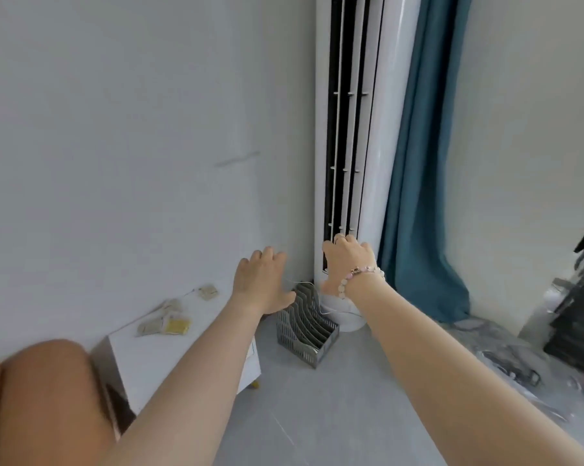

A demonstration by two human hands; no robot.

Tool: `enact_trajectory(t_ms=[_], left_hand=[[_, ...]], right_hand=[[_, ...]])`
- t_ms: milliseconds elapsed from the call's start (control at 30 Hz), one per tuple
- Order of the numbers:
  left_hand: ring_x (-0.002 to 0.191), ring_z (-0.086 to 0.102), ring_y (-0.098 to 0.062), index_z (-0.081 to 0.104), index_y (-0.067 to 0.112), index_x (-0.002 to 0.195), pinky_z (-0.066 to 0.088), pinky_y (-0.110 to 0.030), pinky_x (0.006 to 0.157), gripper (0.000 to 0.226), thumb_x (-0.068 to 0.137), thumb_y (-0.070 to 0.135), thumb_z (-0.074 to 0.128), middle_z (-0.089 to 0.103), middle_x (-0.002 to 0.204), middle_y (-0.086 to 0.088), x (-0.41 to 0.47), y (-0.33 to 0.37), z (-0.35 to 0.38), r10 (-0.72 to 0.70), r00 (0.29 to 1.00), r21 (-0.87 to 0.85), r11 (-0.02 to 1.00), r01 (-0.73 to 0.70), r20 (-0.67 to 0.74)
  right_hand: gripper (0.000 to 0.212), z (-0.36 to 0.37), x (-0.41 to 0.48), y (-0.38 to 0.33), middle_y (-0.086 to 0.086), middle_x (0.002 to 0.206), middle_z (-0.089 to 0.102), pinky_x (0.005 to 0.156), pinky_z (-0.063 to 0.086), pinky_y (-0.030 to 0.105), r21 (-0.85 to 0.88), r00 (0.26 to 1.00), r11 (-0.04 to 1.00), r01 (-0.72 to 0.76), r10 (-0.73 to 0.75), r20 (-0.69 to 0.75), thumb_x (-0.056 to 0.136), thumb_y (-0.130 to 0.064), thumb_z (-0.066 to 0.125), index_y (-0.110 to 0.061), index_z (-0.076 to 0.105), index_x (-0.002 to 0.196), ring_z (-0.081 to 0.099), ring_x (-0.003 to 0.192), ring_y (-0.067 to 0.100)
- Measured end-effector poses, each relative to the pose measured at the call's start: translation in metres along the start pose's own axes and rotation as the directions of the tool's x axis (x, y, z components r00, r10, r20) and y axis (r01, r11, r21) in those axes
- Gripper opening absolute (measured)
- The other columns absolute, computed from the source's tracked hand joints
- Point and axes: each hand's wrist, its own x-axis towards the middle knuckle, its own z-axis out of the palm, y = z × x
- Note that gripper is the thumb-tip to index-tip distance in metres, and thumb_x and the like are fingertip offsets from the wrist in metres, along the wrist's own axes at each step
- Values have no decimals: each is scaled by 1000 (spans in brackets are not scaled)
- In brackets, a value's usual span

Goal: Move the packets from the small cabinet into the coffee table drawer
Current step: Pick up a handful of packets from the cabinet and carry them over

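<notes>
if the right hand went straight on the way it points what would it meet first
Probably the white standing air conditioner: the right hand points at the bottom of its dark vent, fingertips overlapping it here. Depth is unclear, so they may already touch.

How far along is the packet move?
Done: nothing that shows; several packets lie on the cabinet top. In hand: nothing; the left hand and right hand reach forward, open and empty. Left: moving these packets; the drawer is out of view.
</notes>
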Motion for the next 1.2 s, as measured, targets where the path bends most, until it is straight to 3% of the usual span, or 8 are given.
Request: enact_trajectory(t_ms=[167, 400, 733, 1200], left_hand=[[119, 45, -21, 36, 21, 139, 39, -32, 93, 68, 82, 52, 57, 44, 130, -1, 8, -63, 10, -147, 989, 41, 988, 146, 27], [119, 45, -20, 36, 22, 138, 39, -31, 93, 69, 81, 52, 59, 45, 130, 0, 29, -159, 20, -323, 946, 62, 945, 321, 18], [118, 44, -19, 36, 21, 138, 38, -31, 91, 69, 81, 51, 59, 45, 128, 1, 63, -270, 45, -401, 916, 134, 908, 398, 2], [113, 46, -19, 37, 21, 137, 37, -29, 87, 67, 80, 48, 59, 45, 125, 1, 109, -360, 102, -522, 850, 111, 851, 514, 69]], right_hand=[[55, 19, 51, -56, 5, 129, 45, 94, 37, 33, 18, 986, 988, 156, -156, 49, 81, -34, 63, -15, 45, 129, 41, 123, 21], [52, 22, 131, -127, 5, 126, 45, 85, 35, 28, 53, 961, 960, 276, -277, 10, 80, -31, 62, -14, 46, 126, 42, 119, 20], [52, 43, 224, -226, 4, 125, 46, 81, 32, 26, 85, 927, 924, 374, -375, -11, 79, -30, 61, -15, 46, 127, 44, 116, 19], [52, 93, 331, -293, 3, 124, 45, 81, 33, 26, 74, 877, 878, 473, -477, 53, 79, -29, 61, -15, 45, 127, 44, 116, 18]])
